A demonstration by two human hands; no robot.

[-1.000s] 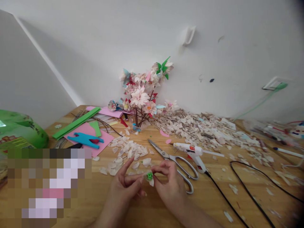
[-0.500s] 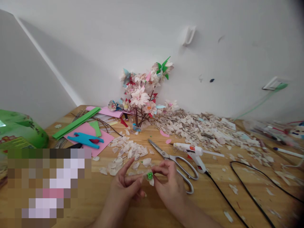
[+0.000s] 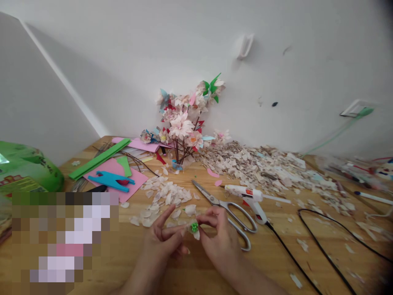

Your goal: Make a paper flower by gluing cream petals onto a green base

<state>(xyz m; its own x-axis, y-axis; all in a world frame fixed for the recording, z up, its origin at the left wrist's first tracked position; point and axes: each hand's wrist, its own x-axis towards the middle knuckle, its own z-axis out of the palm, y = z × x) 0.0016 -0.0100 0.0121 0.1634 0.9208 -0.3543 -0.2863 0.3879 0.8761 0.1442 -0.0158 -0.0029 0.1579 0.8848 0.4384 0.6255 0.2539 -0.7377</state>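
Observation:
Between my two hands is a small handmade flower point(image 3: 194, 228) with a green center and a few whitish petals. My left hand point(image 3: 164, 237) pinches it from the left between thumb and fingers, one finger pointing up and away. From the right, the fingertips of my right hand point(image 3: 219, 235) close on a petal at the flower's edge. Loose pale petals point(image 3: 168, 194) lie just beyond my hands. Silver-handled scissors point(image 3: 219, 203) rest open behind my right hand, and a white glue gun point(image 3: 250, 196) lies to their right.
Finished flowers point(image 3: 181, 125) stand in a bunch against the wall. A heap of pale scraps point(image 3: 260, 164) spreads at the back right. A black cord point(image 3: 290, 250) runs toward the front. Pink paper point(image 3: 138, 186), a blue plastic piece point(image 3: 112, 181) and a green bag point(image 3: 27, 168) are on the left.
Almost nothing differs. Both hands keep their hold on the flower, and the whole view has shifted very slightly.

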